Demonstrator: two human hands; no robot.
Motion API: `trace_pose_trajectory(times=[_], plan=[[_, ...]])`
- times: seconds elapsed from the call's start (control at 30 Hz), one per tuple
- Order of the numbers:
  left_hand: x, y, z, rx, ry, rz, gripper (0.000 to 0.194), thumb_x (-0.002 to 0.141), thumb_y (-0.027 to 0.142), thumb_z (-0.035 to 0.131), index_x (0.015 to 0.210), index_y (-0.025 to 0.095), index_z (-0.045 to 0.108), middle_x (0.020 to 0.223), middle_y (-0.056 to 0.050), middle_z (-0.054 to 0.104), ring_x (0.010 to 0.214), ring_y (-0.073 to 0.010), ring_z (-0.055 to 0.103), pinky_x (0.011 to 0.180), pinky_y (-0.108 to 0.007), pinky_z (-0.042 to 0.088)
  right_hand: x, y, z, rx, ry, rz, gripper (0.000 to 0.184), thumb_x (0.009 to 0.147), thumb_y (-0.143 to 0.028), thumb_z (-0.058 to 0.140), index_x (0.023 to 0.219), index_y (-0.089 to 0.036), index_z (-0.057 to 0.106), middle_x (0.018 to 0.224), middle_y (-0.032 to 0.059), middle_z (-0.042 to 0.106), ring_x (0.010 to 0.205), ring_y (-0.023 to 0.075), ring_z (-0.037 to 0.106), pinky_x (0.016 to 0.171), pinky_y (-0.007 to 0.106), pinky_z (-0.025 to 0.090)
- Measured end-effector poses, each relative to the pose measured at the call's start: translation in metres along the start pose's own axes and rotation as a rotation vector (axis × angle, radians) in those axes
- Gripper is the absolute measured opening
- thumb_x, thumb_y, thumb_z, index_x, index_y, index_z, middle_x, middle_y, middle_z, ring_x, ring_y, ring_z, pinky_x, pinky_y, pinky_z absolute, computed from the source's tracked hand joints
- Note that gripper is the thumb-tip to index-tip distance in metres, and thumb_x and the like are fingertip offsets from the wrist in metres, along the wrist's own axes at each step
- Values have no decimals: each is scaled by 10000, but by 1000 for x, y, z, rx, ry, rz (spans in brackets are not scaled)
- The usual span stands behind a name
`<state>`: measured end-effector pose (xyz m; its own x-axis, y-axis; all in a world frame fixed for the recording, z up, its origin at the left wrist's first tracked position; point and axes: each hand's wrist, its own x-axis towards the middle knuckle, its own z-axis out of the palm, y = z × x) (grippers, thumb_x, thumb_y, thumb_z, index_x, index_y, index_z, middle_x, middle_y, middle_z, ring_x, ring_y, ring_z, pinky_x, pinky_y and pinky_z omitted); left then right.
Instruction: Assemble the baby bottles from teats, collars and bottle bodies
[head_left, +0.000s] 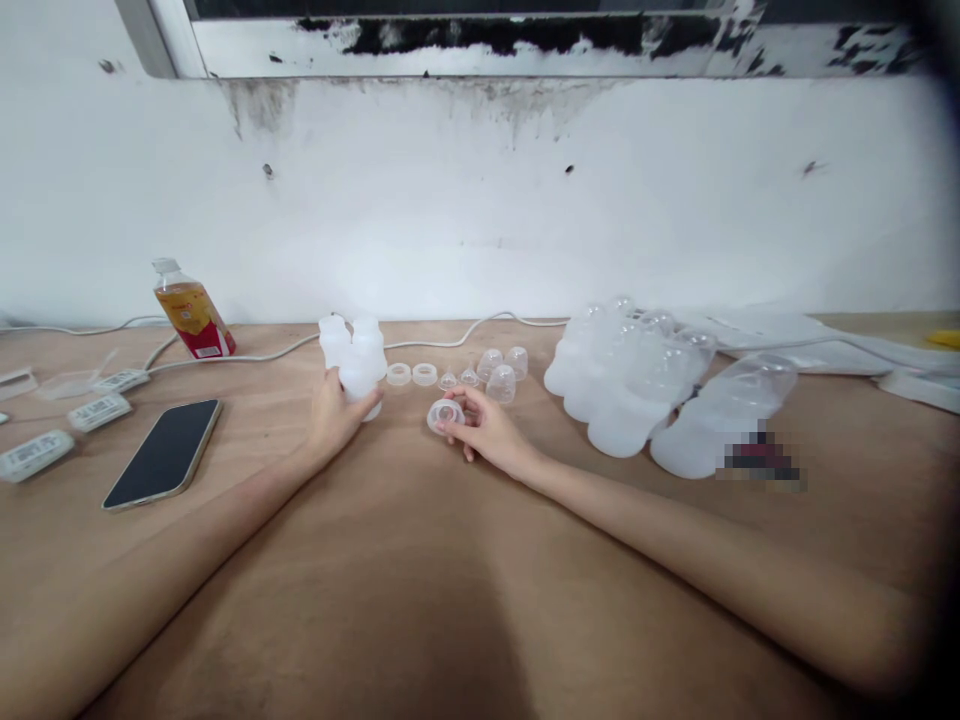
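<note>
My left hand (336, 412) is wrapped round a frosted white baby bottle (362, 372) standing on the table, with two similar bottles (333, 338) just behind it. Pinched in the fingers of my right hand (491, 432) is a translucent bottle ring (445, 415), tilted towards me; what looks like a nipple shows in its middle. Between and beyond my hands lie two loose rings (412, 374) and two clear nipples (459, 378). Three clear dome caps (501, 383) stand close beyond my right hand.
Several capped bottles (626, 385) lie in a group on the right. A phone (163, 455), white labelled devices (101, 410) and a drink bottle (193, 310) are on the left. A white cable (442, 344) runs along the wall; plastic bags (787, 335) lie at the back right.
</note>
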<state>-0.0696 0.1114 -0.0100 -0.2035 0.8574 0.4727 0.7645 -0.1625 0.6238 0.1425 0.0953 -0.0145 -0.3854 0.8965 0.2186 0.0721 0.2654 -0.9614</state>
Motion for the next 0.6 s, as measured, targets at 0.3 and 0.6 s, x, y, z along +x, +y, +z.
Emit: trace_pose_trajectory(times=[0.3, 0.6], plan=[[-30, 31, -1, -132, -291, 203, 481, 663, 491, 535, 984, 140, 462, 902, -67, 600, 784, -216, 571, 641, -315, 442, 0, -3, 1, 15, 14, 15, 289, 699, -289, 552, 961, -208, 463, 703, -22, 504, 462, 53, 490, 307, 132, 378], [-29, 28, 1, -154, -287, 208, 463, 669, 486, 528, 981, 149, 471, 908, -60, 601, 794, -218, 571, 664, -327, 448, -2, -7, 1, 18, 0, 19, 219, 730, -315, 522, 903, -188, 481, 545, -51, 499, 381, 49, 458, 296, 130, 354]])
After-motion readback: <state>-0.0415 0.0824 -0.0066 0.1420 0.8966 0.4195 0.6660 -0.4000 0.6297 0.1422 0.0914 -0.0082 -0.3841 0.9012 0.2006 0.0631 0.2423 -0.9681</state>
